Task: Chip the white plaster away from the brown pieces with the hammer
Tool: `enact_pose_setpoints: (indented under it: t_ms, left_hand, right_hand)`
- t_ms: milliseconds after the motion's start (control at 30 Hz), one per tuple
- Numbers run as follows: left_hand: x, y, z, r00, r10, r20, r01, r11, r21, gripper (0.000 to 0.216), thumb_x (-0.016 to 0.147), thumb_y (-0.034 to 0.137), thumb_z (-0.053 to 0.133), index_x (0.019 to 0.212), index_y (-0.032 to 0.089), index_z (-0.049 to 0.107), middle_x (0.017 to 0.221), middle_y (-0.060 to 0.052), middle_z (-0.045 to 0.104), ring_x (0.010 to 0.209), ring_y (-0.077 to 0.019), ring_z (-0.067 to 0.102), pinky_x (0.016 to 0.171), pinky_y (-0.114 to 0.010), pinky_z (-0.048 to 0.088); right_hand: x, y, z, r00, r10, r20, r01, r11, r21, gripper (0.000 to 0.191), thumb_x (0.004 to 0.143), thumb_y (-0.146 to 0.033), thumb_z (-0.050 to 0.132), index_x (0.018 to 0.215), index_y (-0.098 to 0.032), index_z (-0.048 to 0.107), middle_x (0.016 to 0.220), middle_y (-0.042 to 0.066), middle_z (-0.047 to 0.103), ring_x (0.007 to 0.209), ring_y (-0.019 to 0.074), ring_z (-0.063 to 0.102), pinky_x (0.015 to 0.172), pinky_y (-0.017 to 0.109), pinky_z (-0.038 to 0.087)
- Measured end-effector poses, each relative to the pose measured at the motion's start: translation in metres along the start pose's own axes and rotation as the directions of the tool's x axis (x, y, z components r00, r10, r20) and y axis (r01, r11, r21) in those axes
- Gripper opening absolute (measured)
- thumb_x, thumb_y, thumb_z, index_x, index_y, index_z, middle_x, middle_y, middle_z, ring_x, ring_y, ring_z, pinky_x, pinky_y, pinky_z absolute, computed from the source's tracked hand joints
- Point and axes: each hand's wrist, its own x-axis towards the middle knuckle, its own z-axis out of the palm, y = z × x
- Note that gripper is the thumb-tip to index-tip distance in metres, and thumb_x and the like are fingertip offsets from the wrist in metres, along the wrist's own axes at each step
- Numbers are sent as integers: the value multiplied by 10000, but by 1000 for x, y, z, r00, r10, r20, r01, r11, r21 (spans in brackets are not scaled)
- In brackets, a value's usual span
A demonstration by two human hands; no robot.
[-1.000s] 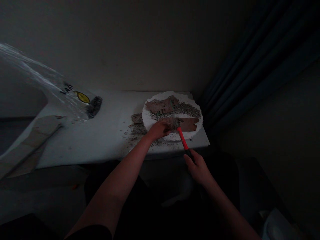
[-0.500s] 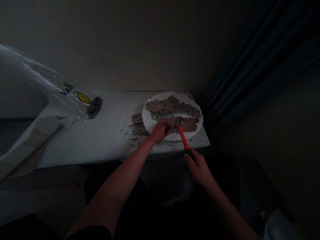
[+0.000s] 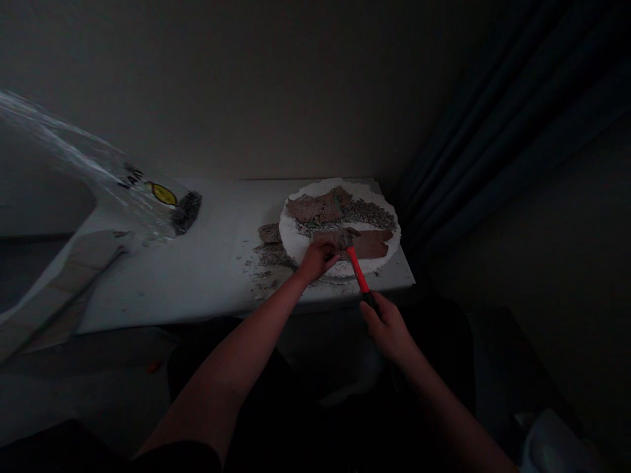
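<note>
My right hand [image 3: 387, 325] is wrapped round the black grip of a hammer [image 3: 357, 268] with a red shaft. The hammer's dark head is down at a brown, rough-textured strip [image 3: 372, 244], which lies on a round white slab [image 3: 290, 240] with a ragged edge. My left hand [image 3: 318, 259] is at the near left part of the strip, its fingers bent and closed against it, just left of the hammer head; darkness blurs the fingertips. Behind the strip lie a crumpled brown textured piece [image 3: 315, 207] and a heap of small grey pebbles [image 3: 371, 214].
The slab rests on a white table [image 3: 217, 256]. Dark crumbs [image 3: 271, 259] lie left of it. A clear plastic bag [image 3: 142, 190] with dark contents stands further left, near a piece of cardboard [image 3: 73, 269]. A dark curtain [image 3: 473, 131] hangs at right.
The hammer head has shifted slightly left, closer to my left hand, and my right hand has moved a little left with it. My left hand stays nearly in place.
</note>
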Motion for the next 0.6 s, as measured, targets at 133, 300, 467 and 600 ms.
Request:
enact_pose_setpoints:
  t_ms: [133, 300, 467, 600]
  left_hand:
    - [-1, -2, 2, 1000, -1, 13, 1, 1000, -12, 144, 871, 288, 660, 791, 169, 671, 989, -96, 695, 948, -218, 663, 879, -365, 544]
    - [-1, -4, 3, 1000, -7, -2, 7, 1000, -25, 124, 857, 280, 678, 807, 167, 683, 1021, -103, 692, 984, -230, 661, 910, -387, 537]
    - [0, -3, 2, 1000, -15, 22, 16, 999, -40, 151, 870, 283, 664, 768, 171, 661, 988, -92, 695, 936, -207, 665, 887, -364, 540]
    - [0, -4, 3, 999, -36, 31, 37, 999, -26, 131, 839, 288, 693, 775, 175, 676, 995, -89, 698, 977, -232, 661, 919, -393, 536]
  right_hand:
    - [2, -1, 2, 1000, -2, -11, 2, 1000, -4, 283, 950, -439, 498, 970, -176, 601, 694, -4, 554, 612, 141, 504, 529, 237, 368]
    - [3, 0, 4, 1000, 4, -8, -4, 1000, -15, 279, 939, -440, 502, 901, -177, 587, 683, -8, 541, 624, 143, 491, 550, 243, 367]
    - [1, -4, 4, 999, -28, -41, 27, 999, -38, 284, 954, -435, 488, 976, -173, 594, 731, 1, 570, 667, 150, 519, 586, 247, 375]
    - [0, -4, 7, 999, -9, -32, 7, 997, -79, 268, 939, -427, 496, 904, -177, 588, 729, 10, 576, 664, 157, 529, 606, 259, 385]
